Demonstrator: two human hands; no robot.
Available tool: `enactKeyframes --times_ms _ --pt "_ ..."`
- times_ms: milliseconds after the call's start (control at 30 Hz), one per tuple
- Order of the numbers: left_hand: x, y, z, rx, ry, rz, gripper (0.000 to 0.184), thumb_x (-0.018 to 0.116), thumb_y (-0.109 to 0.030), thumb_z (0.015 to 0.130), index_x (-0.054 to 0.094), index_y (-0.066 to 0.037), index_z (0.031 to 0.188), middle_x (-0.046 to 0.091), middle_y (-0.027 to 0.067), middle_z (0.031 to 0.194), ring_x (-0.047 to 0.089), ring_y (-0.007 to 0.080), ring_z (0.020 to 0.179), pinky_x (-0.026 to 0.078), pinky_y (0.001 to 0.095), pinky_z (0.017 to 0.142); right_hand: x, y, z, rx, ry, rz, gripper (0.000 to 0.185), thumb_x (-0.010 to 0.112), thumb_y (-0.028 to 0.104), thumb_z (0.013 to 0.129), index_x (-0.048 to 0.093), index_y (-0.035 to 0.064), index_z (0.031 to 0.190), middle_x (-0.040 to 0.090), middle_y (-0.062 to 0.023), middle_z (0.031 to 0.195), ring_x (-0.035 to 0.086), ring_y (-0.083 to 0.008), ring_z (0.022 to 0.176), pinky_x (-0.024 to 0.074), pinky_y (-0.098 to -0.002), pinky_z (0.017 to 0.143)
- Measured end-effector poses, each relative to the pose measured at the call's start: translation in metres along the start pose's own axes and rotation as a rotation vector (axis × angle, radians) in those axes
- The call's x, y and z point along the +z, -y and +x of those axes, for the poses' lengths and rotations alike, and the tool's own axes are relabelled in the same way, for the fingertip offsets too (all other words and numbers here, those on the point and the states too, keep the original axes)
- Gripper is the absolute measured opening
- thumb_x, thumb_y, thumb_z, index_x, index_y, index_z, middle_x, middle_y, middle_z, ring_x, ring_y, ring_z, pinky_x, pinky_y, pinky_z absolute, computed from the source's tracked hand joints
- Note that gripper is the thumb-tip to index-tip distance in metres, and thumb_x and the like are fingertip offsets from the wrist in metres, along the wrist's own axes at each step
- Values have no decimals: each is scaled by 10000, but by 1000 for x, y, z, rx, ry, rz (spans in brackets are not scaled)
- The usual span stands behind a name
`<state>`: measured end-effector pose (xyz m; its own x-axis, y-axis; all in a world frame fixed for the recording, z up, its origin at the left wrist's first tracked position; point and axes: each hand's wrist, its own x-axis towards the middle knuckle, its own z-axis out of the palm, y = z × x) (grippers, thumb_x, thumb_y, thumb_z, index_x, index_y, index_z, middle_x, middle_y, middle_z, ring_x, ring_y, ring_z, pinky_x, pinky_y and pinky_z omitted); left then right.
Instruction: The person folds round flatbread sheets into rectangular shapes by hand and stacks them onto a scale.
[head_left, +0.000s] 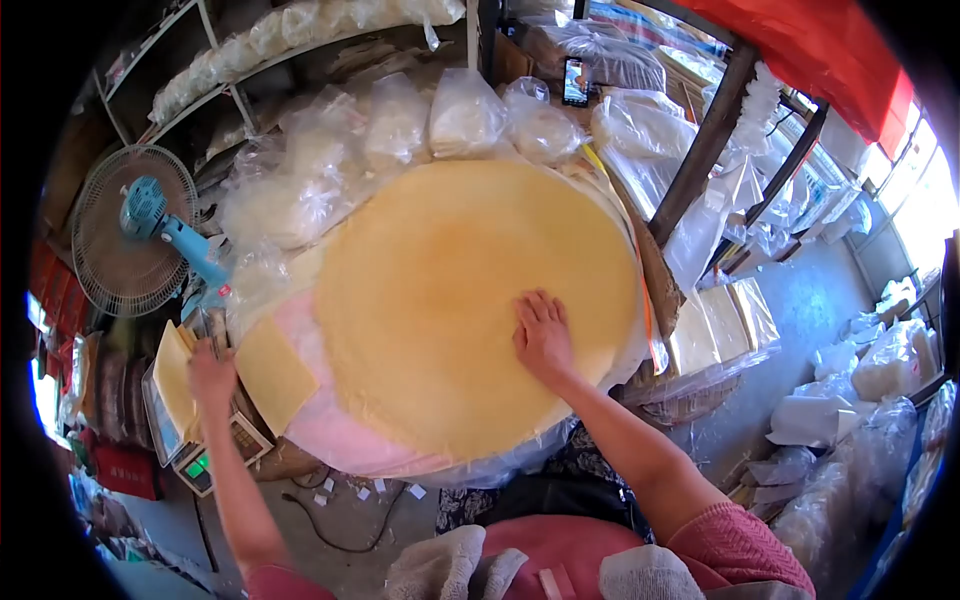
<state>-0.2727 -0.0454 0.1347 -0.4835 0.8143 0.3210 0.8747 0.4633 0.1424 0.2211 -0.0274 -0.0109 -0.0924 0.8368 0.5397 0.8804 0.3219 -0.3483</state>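
Note:
A large round stack of thin yellow sheets (440, 300) covers the work surface in front of me. Flat on its right side rests my right hand (545, 338), fingers stretched out, holding nothing. My left hand (212, 378) is at the left, its fingers curled at the edge of a batch of folded yellow sheets (175, 375). That batch sits tilted on a scale (196, 470) with a lit green display. Between the scale and the round stack, a folded yellow piece (275, 375) lies partly on pink cloth (345, 435).
A blue fan (150, 215) stands at the left. Clear plastic bags (400, 120) line the far edge, beside a phone (576, 82). Wooden posts (705, 140) rise at the right. More bagged stacks (715, 330) stand there, and a cord (350, 545) lies on the floor.

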Motion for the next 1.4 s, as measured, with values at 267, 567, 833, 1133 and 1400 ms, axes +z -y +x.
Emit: enactKeyframes --times_ms 267,567,833,1133,1400 --pt "41 -72 -147 343 63 -685 264 621 -55 804 632 -26 1066 659 183 1031 644 298 965 504 370 822 -96 43 42 247 326 748 137 626 149 857 665 52 946 671 -112 899 656 -223 888 500 -335 817" --pt "54 -167 -231 510 259 -974 125 616 -65 855 653 -45 973 682 69 832 635 129 644 500 242 575 -357 126 33 -163 589 1254 140 633 111 847 630 1 760 641 -79 720 635 -159 654 486 -279 604" --pt "104 -207 -233 483 125 -951 113 608 -42 823 654 -81 919 635 51 809 566 146 547 465 268 518 -399 65 -23 -81 893 909 137 635 112 843 626 3 761 637 -80 720 633 -164 653 486 -285 600" --pt "101 -207 -235 532 82 -920 125 633 -15 782 661 -99 870 629 30 811 575 139 543 470 261 509 -421 16 -43 40 870 750 134 637 114 839 622 5 762 632 -81 720 631 -171 651 485 -291 596" --pt "97 -207 -237 527 59 -914 116 624 -19 790 662 -102 861 634 36 795 585 153 540 475 275 504 -426 3 -48 66 835 711 131 638 115 836 618 8 763 628 -82 720 629 -176 649 485 -297 593"
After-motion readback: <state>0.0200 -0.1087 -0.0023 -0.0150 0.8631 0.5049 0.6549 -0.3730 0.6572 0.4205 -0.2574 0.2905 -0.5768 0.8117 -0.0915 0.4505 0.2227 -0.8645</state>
